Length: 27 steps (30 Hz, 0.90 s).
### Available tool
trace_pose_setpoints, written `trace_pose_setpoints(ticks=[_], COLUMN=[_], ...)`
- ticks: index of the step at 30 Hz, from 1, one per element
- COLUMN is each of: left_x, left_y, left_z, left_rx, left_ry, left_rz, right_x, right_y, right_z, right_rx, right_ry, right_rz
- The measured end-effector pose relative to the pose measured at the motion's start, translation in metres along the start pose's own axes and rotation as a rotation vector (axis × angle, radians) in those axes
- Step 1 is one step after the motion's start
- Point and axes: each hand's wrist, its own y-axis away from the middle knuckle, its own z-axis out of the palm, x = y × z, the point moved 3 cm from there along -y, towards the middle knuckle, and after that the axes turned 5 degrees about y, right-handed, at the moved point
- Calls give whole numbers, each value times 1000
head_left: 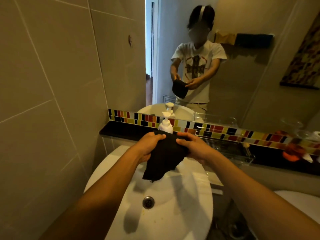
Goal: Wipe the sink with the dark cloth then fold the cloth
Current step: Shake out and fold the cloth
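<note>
Both hands, left hand (149,146) and right hand (195,148), clamped the dark cloth (164,158) above the sink (173,213), toward twelve o'clock of its drain (148,202); we judged folding underway, drips falling inside.

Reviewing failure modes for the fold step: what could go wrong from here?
1. The dark cloth is held bunched by both hands, left and right; its free corner hangs low over the sink and may drag on the basin.
2. The soap pump bottle stands just behind the hands; a wide fold could possibly knock it over.
</note>
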Motion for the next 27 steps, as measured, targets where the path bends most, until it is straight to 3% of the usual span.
trace_pose_setpoints(ticks=[6,13,19,23,27], left_x=[-8,-17,-14,-18,-2], left_y=[-30,-50,-67,-76,-98], left_z=[3,22,63,102,119], left_rx=[67,21,-128,-344,-316], left_ry=[-109,-237,-603,-904,-1133], left_rz=[5,33,147,170,342], right_x=[5,2,-5,-12,-21], right_y=[9,22,22,21,16], right_z=[-45,-76,-102,-122,-155], right_rx=[193,197,162,227,190], right_ry=[116,169,909,1020,1112], right_rz=[-2,-26,-33,-98,-110])
